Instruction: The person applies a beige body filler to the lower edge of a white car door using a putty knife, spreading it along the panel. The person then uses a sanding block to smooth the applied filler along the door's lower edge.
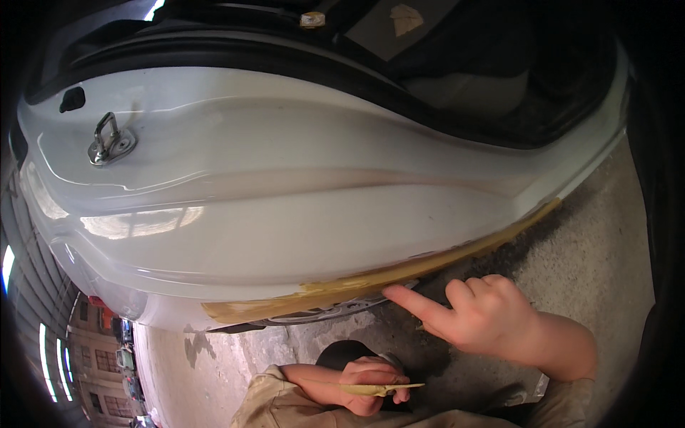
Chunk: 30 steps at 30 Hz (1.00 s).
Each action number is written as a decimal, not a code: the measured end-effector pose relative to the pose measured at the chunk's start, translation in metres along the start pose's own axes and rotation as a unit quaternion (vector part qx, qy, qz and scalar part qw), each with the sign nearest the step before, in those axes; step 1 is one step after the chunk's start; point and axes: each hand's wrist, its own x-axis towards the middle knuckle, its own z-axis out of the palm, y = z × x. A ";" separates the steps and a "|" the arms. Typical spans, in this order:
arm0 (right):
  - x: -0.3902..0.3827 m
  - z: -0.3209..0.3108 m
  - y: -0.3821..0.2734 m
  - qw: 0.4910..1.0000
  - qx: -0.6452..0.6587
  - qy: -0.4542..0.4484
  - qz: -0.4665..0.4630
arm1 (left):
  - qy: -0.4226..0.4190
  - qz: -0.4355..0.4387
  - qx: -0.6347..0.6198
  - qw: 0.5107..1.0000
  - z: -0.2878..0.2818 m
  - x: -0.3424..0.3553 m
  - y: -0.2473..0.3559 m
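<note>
Car body repair shop — an open garage bay.

A white car body panel [300, 185] carries a strip of tan body filler [371, 282] along its lower edge; below the panel lies a rough concrete floor [585, 264], and left of it, street buildings [107, 371] show outside.

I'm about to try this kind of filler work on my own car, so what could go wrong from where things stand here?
The right hand has its forefinger pressed at the yellow filler strip along the white panel edge; if it's soft, that may leave a dent or print. The left hand has the coated spreader in its grip near the tan sleeve, which may get smeared. Filler could drip onto the concrete floor.
</note>
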 end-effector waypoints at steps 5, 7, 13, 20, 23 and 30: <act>-0.017 -0.004 0.016 0.980 0.150 0.122 0.038 | 0.001 -0.025 0.006 1.000 0.004 0.003 0.001; -0.024 -0.005 0.018 0.955 0.239 0.151 0.089 | -0.028 -0.091 -0.005 0.995 0.003 0.004 0.005; -0.050 -0.008 0.033 0.712 0.617 0.113 0.315 | -0.078 -0.257 -0.221 0.938 0.012 0.008 0.001; -0.075 -0.008 0.029 0.522 0.845 -0.016 0.116 | -0.132 -0.261 -0.245 0.924 0.023 0.024 -0.009; -0.082 -0.009 0.019 0.562 0.824 -0.014 0.073 | -0.124 -0.259 -0.235 0.929 0.029 0.026 -0.010; -0.095 -0.011 0.013 0.568 0.819 -0.033 0.076 | -0.105 -0.307 -0.203 0.924 0.035 0.029 -0.012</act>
